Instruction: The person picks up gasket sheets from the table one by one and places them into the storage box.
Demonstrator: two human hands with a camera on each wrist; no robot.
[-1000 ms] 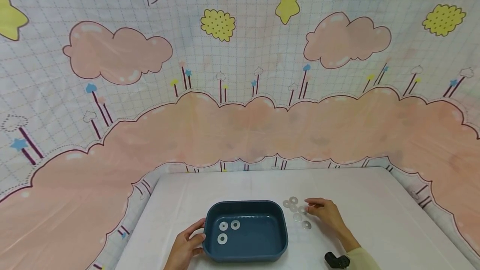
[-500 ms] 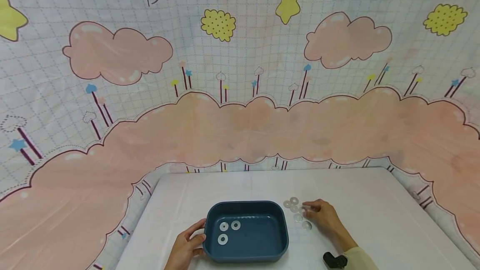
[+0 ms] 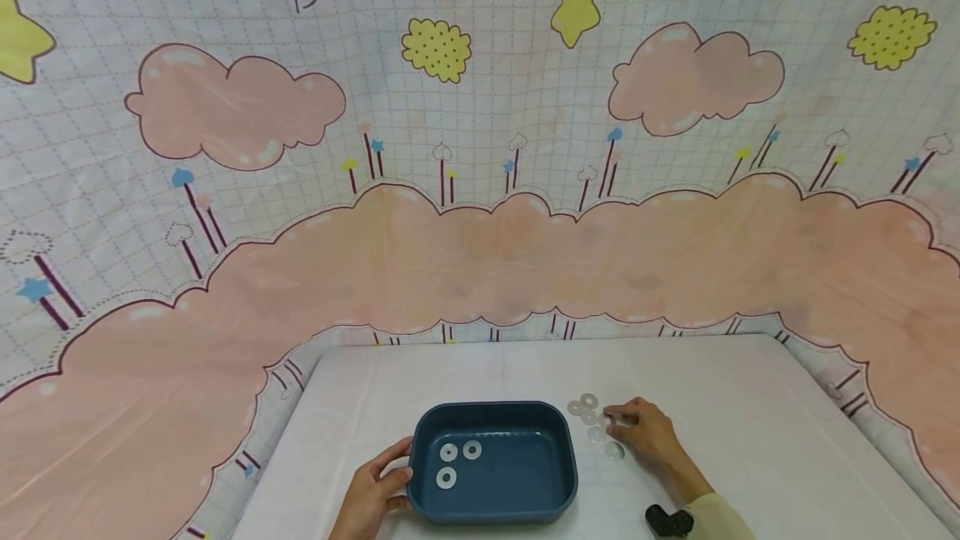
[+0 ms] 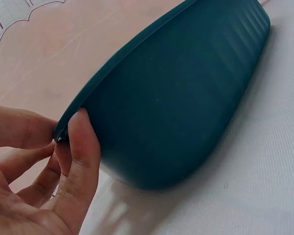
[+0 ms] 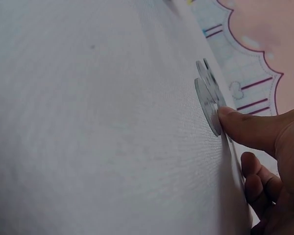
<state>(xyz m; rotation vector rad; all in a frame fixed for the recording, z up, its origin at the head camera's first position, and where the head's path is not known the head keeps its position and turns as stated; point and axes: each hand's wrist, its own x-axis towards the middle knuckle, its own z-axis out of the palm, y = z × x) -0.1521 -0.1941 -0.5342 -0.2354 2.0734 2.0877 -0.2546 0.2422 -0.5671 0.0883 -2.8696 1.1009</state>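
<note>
A dark blue rectangular tray (image 3: 491, 507) stands near the table's front. My left hand (image 3: 369, 486) grips its left rim, and the left wrist view shows the thumb (image 4: 83, 147) against the tray's outer wall (image 4: 171, 98). Three pale washers (image 3: 446, 477) lie inside, toward the left. To the tray's right, a loose cluster of several flat, translucent washers (image 3: 589, 401) lies on the table. My right hand (image 3: 648, 436) is at the cluster's right side, thumb and forefinger around one washer (image 3: 603, 421). In the right wrist view the thumb (image 5: 230, 117) meets a disc's edge (image 5: 206, 107); the forefinger is hidden.
A white cloth covers the table (image 3: 450, 369). Behind it hangs a patterned curtain (image 3: 480, 265) with clouds and stars. A black device (image 3: 669, 521) sits at the right wrist by a pale yellow sleeve (image 3: 716, 519).
My right hand has shifted slightly left, and its thumb and forefinger have come in around the washer. The left hand and the tray hold their place.
</note>
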